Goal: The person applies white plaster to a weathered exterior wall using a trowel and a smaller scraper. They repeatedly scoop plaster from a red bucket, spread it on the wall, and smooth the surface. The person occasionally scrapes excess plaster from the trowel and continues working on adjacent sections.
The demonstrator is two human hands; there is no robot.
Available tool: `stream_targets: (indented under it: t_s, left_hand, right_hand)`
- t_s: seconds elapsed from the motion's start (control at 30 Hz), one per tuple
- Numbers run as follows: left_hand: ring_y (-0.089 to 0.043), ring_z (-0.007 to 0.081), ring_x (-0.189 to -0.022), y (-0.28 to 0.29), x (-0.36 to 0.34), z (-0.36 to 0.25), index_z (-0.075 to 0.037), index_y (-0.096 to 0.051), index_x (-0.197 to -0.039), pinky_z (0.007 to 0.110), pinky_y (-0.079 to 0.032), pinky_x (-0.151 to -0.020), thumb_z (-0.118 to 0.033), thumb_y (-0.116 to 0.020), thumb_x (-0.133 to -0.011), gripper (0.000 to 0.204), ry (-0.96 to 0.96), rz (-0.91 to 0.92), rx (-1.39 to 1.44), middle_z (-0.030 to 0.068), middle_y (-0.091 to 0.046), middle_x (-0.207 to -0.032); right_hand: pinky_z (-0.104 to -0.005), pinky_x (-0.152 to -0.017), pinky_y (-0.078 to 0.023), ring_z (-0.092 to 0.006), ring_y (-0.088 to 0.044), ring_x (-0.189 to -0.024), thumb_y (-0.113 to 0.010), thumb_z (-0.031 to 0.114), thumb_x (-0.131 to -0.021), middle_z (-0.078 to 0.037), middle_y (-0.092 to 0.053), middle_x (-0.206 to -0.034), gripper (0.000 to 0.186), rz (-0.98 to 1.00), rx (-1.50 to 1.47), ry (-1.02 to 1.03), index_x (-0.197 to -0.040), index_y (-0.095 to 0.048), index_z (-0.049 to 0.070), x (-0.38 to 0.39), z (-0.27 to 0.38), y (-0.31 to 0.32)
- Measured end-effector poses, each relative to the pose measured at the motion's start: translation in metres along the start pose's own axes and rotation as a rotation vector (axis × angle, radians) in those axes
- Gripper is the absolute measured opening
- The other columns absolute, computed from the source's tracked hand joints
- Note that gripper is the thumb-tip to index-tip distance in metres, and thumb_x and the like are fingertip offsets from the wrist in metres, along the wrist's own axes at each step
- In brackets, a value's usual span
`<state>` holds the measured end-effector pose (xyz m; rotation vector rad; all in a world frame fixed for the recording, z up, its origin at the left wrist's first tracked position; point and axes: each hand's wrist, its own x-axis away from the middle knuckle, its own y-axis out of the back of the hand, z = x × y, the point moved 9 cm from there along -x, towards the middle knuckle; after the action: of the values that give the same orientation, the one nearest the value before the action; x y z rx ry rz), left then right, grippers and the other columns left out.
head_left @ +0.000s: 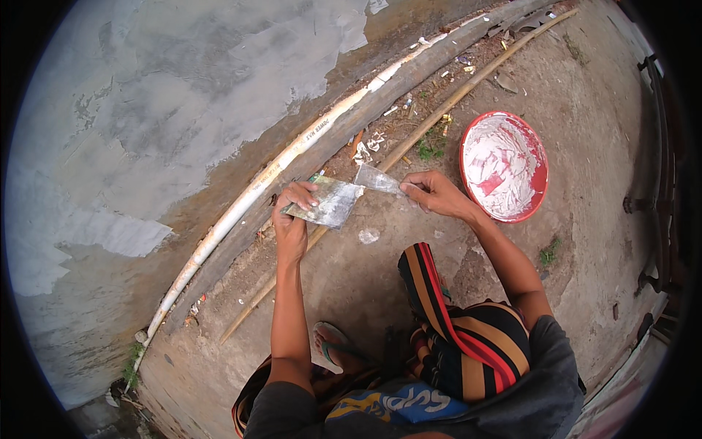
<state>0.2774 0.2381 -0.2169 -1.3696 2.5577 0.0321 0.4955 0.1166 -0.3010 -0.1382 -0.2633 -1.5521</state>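
Note:
My left hand [294,203] is closed around the edge of a flat, smeared square plate [333,203], grey-white on its face with a green edge. In my right hand [431,192] I pinch a putty knife [379,180] with a wide, whitish blade. The blade's far end is close to the plate's right corner, where a small dab of pale paste sits; whether they touch I cannot tell. To the right of my right hand a red basin [542,179] stands on the ground, its inside coated with white paste [504,157].
A wall [183,80] with patchy grey plaster fills the left. Along its foot runs a white pipe [274,172]. A bamboo pole [468,86] lies on the ground, with litter beside it. Dark metal bars [658,183] stand at the far right.

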Motion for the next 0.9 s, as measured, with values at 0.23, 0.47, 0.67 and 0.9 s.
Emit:
stream_targets:
  t_s: [0.23, 0.47, 0.67, 0.9]
  left_hand:
    - [-0.054, 0.0242, -0.097, 0.006, 0.003, 0.014, -0.008, -0.05, -0.077, 0.038, -0.04, -0.089, 0.013, -0.045, -0.076, 0.022, 0.049, -0.01, 0.024, 0.0064, -0.054, -0.082]
    - [-0.053, 0.0202, -0.089, 0.01, 0.01, 0.043, -0.009, -0.046, -0.081, 0.037, -0.038, -0.093, -0.003, -0.048, -0.082, 0.007, 0.204, 0.003, 0.013, 0.0062, -0.051, -0.083]
    - [-0.045, 0.0188, -0.081, 0.015, 0.021, 0.069, -0.009, -0.042, -0.086, 0.032, -0.037, -0.082, -0.01, -0.041, -0.075, 0.011, 0.381, -0.075, 0.076, 0.0064, -0.044, -0.082]
    - [-0.042, 0.0118, -0.065, -0.034, 0.029, 0.107, -0.006, -0.05, -0.088, 0.027, -0.034, -0.063, -0.02, -0.037, -0.091, 0.019, 0.553, 0.066, -0.035, 0.0026, -0.048, -0.072]
  right_hand:
    - [-0.0257, -0.048, -0.037, -0.0065, -0.045, -0.051, -0.055, 0.028, -0.098, 0.002, -0.052, -0.062, 0.028, 0.14, -0.055, -0.076, -0.093, -0.066, 0.002, 0.005, -0.006, -0.017]
    - [-0.0238, -0.048, -0.037, -0.0063, -0.046, -0.053, -0.053, 0.031, -0.099, 0.002, -0.053, -0.068, 0.027, 0.352, -0.499, -0.229, -0.1, -0.062, 0.005, 0.035, 0.001, -0.023]
    - [-0.027, -0.057, -0.043, -0.0093, -0.052, -0.063, -0.056, 0.019, -0.091, -0.001, -0.061, -0.077, 0.033, -0.31, 0.036, -0.074, -0.121, -0.056, 0.006, 0.089, 0.006, 0.118]
    - [-0.044, -0.061, -0.048, -0.0335, -0.063, -0.065, -0.059, 0.007, -0.082, -0.018, -0.063, -0.071, 0.032, -0.869, 0.944, -0.242, -0.112, -0.068, 0.011, 0.156, -0.023, 0.216]
